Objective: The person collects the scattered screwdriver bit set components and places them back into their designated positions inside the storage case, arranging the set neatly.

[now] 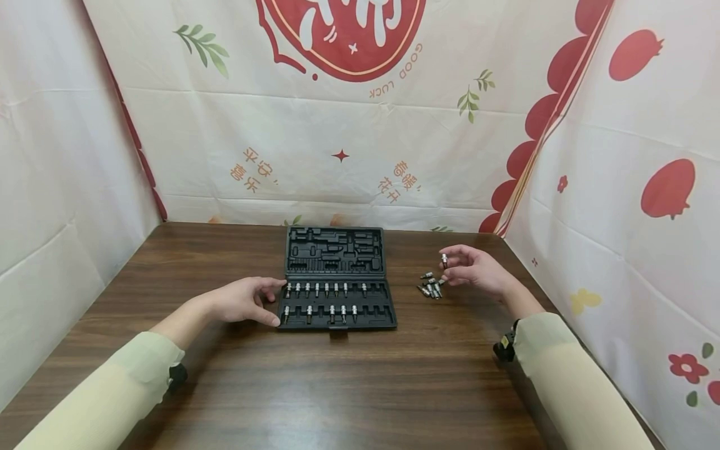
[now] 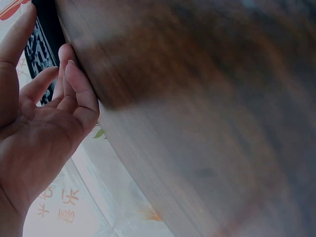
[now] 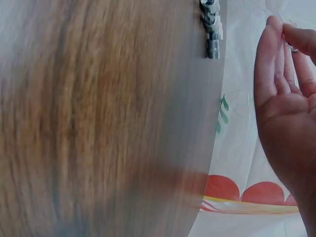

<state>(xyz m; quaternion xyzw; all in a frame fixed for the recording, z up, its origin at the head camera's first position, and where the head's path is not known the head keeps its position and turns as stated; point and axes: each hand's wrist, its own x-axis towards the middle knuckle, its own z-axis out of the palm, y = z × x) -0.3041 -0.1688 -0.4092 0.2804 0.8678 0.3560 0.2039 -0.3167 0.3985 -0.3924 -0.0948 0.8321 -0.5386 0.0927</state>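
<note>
Fingers of the right hand pinch a metal bit right of centre in the frame, just above a small pile of bits on the surface, while the left hand, thumb and fingers spread, touches the open black case mid-frame.

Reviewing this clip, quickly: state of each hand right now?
Left hand: open, touching the black rectangular plastic case.
Right hand: closed, pinching a small silver metal bit.
</note>
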